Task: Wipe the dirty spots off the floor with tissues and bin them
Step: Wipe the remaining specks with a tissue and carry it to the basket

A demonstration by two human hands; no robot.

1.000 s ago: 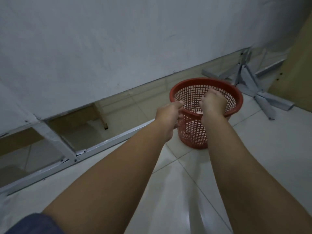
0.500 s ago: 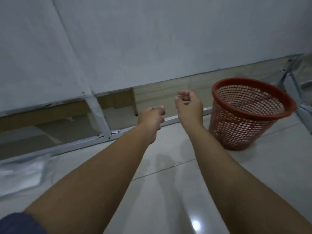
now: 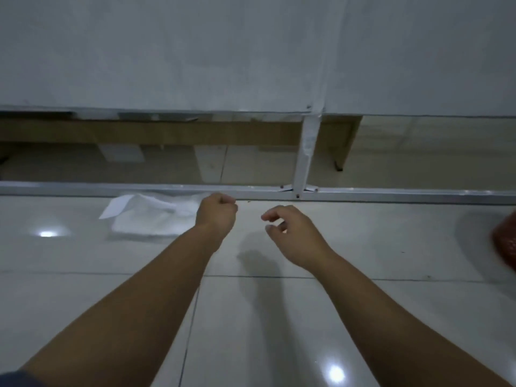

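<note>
A white pack of tissues point(image 3: 150, 216) lies on the glossy tiled floor point(image 3: 279, 317) against the metal rail, one sheet sticking out at its left. My left hand point(image 3: 216, 216) hovers at the pack's right end, fingers curled into a fist with nothing in it. My right hand point(image 3: 293, 236) hangs over bare tile to the right, fingers loosely curled and empty. Only a sliver of the red mesh bin point(image 3: 506, 244) shows at the right edge. A few tiny dark specks point(image 3: 248, 201) sit on the floor near the rail.
A grey metal rail point(image 3: 391, 194) runs across the floor, with an upright post point(image 3: 307, 152) joined to it. Above hangs a white panel point(image 3: 195, 51). Behind the rail are wooden furniture legs point(image 3: 339, 163).
The view has swung left, away from the bin, which slid to the right edge. Both hands left the bin empty and now hang over the floor by the tissue pack.
</note>
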